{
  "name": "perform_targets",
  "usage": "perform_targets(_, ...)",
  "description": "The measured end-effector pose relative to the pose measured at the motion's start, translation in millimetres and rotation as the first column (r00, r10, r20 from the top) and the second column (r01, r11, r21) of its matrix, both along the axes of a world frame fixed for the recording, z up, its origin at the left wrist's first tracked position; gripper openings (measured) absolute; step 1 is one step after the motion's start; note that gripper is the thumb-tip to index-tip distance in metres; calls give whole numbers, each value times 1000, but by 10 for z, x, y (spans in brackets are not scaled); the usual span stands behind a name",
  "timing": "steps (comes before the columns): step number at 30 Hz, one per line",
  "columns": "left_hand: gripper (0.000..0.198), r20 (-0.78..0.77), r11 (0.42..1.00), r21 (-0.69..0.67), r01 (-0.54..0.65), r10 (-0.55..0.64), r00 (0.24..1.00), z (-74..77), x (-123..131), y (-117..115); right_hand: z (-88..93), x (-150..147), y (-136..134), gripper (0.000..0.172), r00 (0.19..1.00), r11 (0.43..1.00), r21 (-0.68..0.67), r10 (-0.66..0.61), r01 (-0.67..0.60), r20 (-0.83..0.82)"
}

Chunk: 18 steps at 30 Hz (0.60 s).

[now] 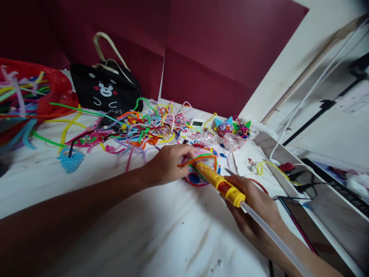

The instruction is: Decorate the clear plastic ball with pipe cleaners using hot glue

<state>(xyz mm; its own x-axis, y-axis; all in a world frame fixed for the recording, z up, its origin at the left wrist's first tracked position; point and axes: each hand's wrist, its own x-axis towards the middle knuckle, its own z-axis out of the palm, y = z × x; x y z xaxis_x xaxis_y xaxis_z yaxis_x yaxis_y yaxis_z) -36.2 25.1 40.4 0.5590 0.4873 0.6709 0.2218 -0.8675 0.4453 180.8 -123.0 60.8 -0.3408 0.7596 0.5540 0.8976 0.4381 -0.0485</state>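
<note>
Left hand: the left hand [170, 163] curls over the near-left edge of the ball, thumb and fingertips apparently pinching an orange pipe cleaner [184, 164].
Right hand: the right hand [253, 204] is wrapped around a yellow glue gun [217, 180]; its trigger finger cannot be made out.
Glue gun: nozzle at the orange pipe cleaner, close to the left fingertips; a clear glue stick [276, 234] runs out of its back.
Decorated ball: the ball [193, 178], with blue dots and coloured edging, sits on the white table [144, 231] between both hands.
Step in hand: seemingly gluing the orange pipe cleaner along the ball's curve.
Next move calls for: probably holding the strip steady against the curve, fingertips kept clear of the hot nozzle.
Just beyond: clear plastic domes [211, 137], a small digital timer [197, 123].
Farther out: tangled pipe cleaners [155, 125], then a black bag [106, 90].
</note>
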Motion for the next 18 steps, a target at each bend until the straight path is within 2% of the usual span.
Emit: perform_targets(18,24,13,1000,25,-2,1,1000,8,7,-12,-18,28,-20,26,999,999,36,-29,28,23)
